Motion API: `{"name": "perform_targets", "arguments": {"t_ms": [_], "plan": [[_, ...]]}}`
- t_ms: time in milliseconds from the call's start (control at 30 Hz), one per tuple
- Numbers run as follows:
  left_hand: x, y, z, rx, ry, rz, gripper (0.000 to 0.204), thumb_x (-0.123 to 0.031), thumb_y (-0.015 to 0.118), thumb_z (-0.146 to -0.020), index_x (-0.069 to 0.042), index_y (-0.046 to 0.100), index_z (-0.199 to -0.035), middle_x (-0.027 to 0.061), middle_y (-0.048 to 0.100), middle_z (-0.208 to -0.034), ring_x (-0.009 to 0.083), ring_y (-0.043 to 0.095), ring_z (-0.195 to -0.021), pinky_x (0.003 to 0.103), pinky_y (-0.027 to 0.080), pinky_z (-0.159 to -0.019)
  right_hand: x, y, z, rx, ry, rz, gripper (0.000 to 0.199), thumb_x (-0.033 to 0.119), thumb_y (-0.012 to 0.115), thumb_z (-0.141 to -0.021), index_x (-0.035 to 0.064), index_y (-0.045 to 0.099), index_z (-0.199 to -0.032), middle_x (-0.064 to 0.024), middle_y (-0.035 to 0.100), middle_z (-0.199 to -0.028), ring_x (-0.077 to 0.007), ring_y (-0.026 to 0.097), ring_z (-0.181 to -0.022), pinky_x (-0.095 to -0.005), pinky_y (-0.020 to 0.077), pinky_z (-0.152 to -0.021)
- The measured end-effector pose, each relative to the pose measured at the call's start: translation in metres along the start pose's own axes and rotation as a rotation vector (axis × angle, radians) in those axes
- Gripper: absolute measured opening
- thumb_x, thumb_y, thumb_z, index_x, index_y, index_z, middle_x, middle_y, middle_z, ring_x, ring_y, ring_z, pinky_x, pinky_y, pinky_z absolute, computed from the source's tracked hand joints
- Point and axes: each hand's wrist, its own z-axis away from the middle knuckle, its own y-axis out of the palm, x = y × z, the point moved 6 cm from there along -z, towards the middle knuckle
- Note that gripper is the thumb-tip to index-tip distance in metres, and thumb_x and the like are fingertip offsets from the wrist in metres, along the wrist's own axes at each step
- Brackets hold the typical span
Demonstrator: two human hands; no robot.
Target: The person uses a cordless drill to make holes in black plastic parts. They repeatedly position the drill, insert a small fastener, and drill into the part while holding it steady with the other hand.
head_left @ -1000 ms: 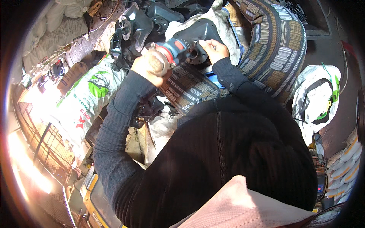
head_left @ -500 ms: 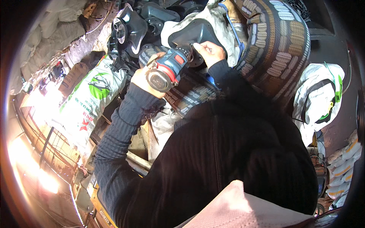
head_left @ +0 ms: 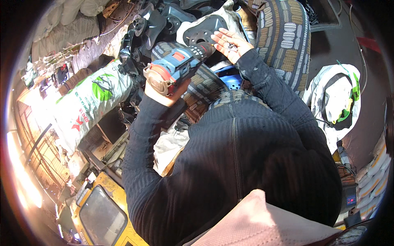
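Observation:
A blue and black cordless drill with red accents [head_left: 180, 63] is gripped in my left hand [head_left: 174, 95], its chuck pointing up and to the right. My right hand [head_left: 243, 49] is turned palm up beside the chuck, with a few small metal screws [head_left: 232, 47] lying on it and its fingers loosely extended. Just beyond the chuck, a black moulded part [head_left: 207, 28] with a round hole and small holes around it rests on white sacking. My legs in patterned trousers [head_left: 283, 37] flank it.
More black moulded parts [head_left: 152, 26] are piled at the far left. A green and white printed sack [head_left: 100, 92] lies left of them. An opened white sack [head_left: 312, 96] stands at the right. A yellow machine with a window [head_left: 102, 215] is at the lower left.
My right hand has drawn back from the black part and turned palm up, showing the screws. The drill has swung flatter, with its chuck slightly farther right.

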Motion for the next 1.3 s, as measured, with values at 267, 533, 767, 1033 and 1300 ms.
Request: {"name": "perform_targets", "arguments": {"t_ms": [267, 533, 767, 1033, 1300], "plan": [[-0.016, 0.015, 0.009, 0.043, 0.086, -0.083, 0.041, -0.015, 0.073, -0.069, -0.005, 0.058, -0.106, 0.01, 0.063, -0.102, 0.0245, 0.062, -0.093, 0.036, 0.048, -0.084, -0.004, 0.013, 0.006, 0.033, 0.046, -0.058, 0.024, 0.007, 0.045, -0.092, 0.0012, 0.046, -0.116, -0.0162, 0.051, -0.122, -0.0298, 0.051, -0.116, -0.0426, 0.045, -0.095], [-0.003, 0.039, 0.017, 0.103, -0.043, -0.068, 0.05, -0.021, 0.074, -0.068, -0.005, 0.055, -0.112, 0.0109, 0.061, -0.106, 0.0261, 0.06, -0.098, 0.037, 0.046, -0.088, -0.006, 0.013, 0.004, 0.01, -0.022, -0.039, 0.024, 0.008, 0.042, -0.093, -0.0003, 0.044, -0.115, -0.0183, 0.052, -0.116, -0.0319, 0.052, -0.113, -0.0495, 0.0453, -0.093], [0.011, 0.027, 0.018, 0.049, -0.091, -0.027, 0.046, -0.018, 0.073, -0.068, -0.007, 0.056, -0.109, 0.0088, 0.062, -0.104, 0.0252, 0.061, -0.094, 0.037, 0.048, -0.083, -0.01, 0.015, 0.004, -0.025, 0.054, 0.008, 0.022, 0.005, 0.046, -0.092, 0.0006, 0.047, -0.113, -0.0153, 0.056, -0.111, -0.0288, 0.057, -0.106, -0.0436, 0.0494, -0.088], [0.006, 0.02, 0.013, 0.051, -0.007, -0.071, 0.034, -0.017, 0.069, -0.07, -0.008, 0.06, -0.101, 0.009, 0.063, -0.096, 0.0257, 0.062, -0.087, 0.036, 0.049, -0.075, -0.011, 0.022, 0.012, -0.102, 0.078, 0.141, 0.028, 0.001, 0.047, -0.091, 0.0001, 0.046, -0.118, -0.0144, 0.056, -0.113, -0.0234, 0.057, -0.106, -0.0369, 0.0511, -0.087], [0.005, 0.01, 0.008, 0.018, 0.05, -0.118, 0.025, -0.018, 0.066, -0.071, -0.011, 0.062, -0.095, 0.0086, 0.063, -0.089, 0.027, 0.062, -0.082, 0.037, 0.049, -0.069, -0.018, 0.015, 0.011, -0.15, 0.146, 0.185, 0.027, 0.002, 0.045, -0.091, -0.0009, 0.048, -0.118, -0.0149, 0.058, -0.112, -0.0231, 0.058, -0.104, -0.036, 0.0514, -0.087]]}}
